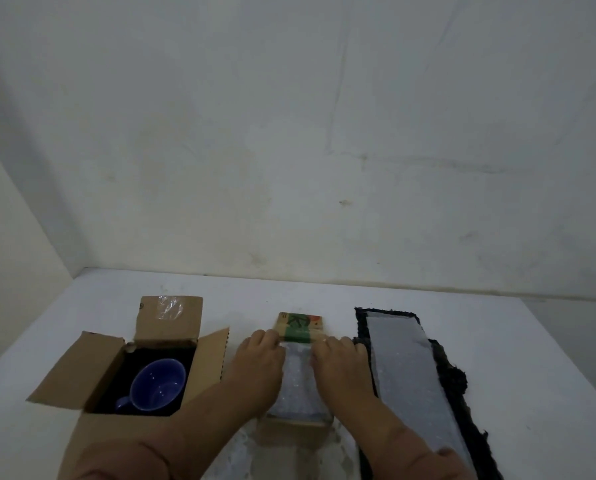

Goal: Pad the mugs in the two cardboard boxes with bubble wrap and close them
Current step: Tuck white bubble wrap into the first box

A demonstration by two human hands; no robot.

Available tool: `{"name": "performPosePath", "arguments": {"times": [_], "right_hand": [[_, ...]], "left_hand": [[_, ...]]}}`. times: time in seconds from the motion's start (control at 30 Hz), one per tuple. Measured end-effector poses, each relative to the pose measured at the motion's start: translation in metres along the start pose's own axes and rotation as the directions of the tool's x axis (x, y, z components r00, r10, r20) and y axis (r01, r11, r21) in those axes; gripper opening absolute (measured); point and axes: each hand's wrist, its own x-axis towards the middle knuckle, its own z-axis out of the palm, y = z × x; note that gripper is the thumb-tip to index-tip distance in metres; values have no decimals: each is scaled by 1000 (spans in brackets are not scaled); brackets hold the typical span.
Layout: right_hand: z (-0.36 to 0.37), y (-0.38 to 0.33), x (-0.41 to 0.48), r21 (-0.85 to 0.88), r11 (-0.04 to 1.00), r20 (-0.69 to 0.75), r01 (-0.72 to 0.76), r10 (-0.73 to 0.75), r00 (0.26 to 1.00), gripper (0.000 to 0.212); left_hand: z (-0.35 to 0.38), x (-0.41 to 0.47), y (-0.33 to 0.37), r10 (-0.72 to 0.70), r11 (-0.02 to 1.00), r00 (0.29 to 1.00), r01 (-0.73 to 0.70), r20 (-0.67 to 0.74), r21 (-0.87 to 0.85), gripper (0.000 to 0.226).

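Note:
An open cardboard box (85,372) stands at the left with a blue mug (159,382) inside, all flaps up. In the middle is a smaller cardboard box (300,422) filled with bubble wrap (298,379); its mug is hidden. My left hand (258,355) and my right hand (338,356) lie on either side of the wrap, fingers curled over the box's far printed flap (301,327). A long strip of bubble wrap (410,368) lies at the right.
The strip rests on a dark fuzzy cloth (452,372) on the white table (531,341). More bubble wrap (234,455) lies on the table near my left forearm. A pale wall rises just behind the table.

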Motion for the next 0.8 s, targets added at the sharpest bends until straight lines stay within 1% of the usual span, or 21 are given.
{"name": "performPosePath", "arguments": {"times": [0.03, 0.1, 0.17, 0.23, 0.3, 0.33, 0.4, 0.5, 0.57, 0.67, 0.7, 0.8], "right_hand": [[-3, 1, -1, -40, 999, 22, 16, -15, 1000, 25], [-14, 2, -2, -59, 997, 141, 52, -43, 989, 20], [-18, 4, 1, -96, 983, 211, 158, -135, 968, 33], [-27, 4, 3, -169, 961, 348, 218, -149, 926, 44], [-31, 1, 4, -255, 923, 429, 287, -158, 889, 54], [-31, 0, 4, -273, 912, 451, 305, -159, 878, 53], [-27, -2, 3, -267, 918, 466, 293, -143, 873, 47], [-21, -2, 4, -240, 938, 488, 250, -105, 866, 49], [-22, 1, 6, -194, 954, 540, 230, -92, 837, 58], [-29, 7, 9, -128, 970, 648, 209, -78, 757, 82], [-29, 8, 10, -126, 970, 659, 209, -76, 748, 86], [-22, 1, 7, -168, 973, 646, 157, -12, 764, 84]], "left_hand": [[-1, -1, -2, 17, 999, 999, -18, 40, 42, 44], [-6, -3, -6, 52, 991, 993, -64, 107, 119, 52], [-11, -2, -8, 76, 977, 983, -108, 168, 185, 55], [-14, 0, -8, 86, 966, 971, -136, 222, 220, 56], [-13, 3, -6, 73, 961, 962, -139, 263, 240, 58], [-13, 3, -4, 65, 959, 959, -137, 278, 249, 59], [-11, 3, -1, 47, 958, 956, -126, 291, 259, 61], [-10, 1, 4, 30, 959, 958, -108, 285, 262, 59], [-10, 0, 4, 34, 953, 958, -117, 285, 279, 59], [-14, -1, 4, 47, 937, 947, -152, 318, 314, 65], [-16, -1, 4, 51, 929, 943, -165, 327, 331, 67], [-21, -1, 9, 48, 913, 936, -182, 348, 364, 69]]}}
